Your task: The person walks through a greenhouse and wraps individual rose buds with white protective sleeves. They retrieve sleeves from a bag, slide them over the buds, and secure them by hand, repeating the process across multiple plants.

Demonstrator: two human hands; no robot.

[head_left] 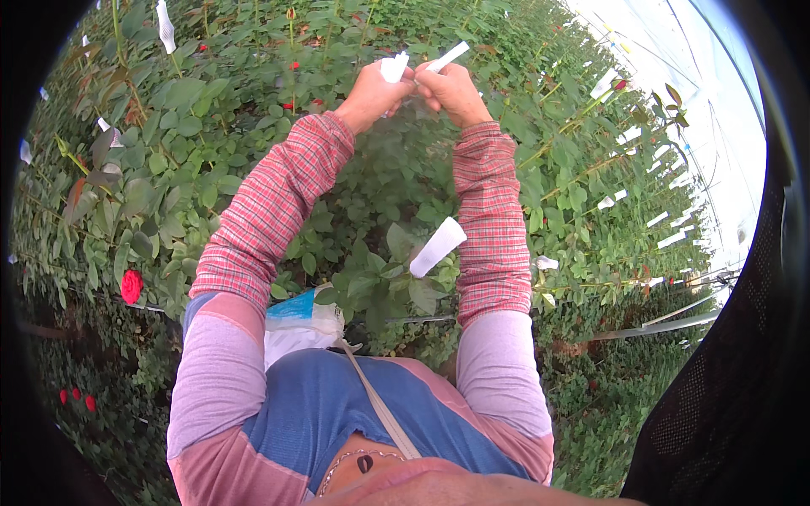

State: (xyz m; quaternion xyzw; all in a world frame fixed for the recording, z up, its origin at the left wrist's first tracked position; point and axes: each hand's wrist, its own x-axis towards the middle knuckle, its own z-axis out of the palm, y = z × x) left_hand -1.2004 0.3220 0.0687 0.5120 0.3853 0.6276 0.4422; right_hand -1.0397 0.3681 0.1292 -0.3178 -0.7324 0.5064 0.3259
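Note:
At the top middle, both arms reach out over rose plants (392, 183) and the hands nearly meet. My left hand (372, 93) grips a small bunch of white bud sleeves (393, 68), their ends poking up past the thumb. Between the thumb and fingers of my right hand (454, 95) is a single white sleeve (450, 55), tilted up to the right. What lies under the fingers is hidden. Nearer my body, a white mesh sleeve (438, 246) stands tilted among the leaves. Another covers a stem tip (166, 26) at upper left.
A white and blue plastic bag (304, 319) hangs at my waist from a strap (380, 401). An open red rose (131, 286) is at left. More white sleeves (671, 239) dot the row at right, beside a metal rail (658, 326). Dark mesh fabric (702, 379) fills the right edge.

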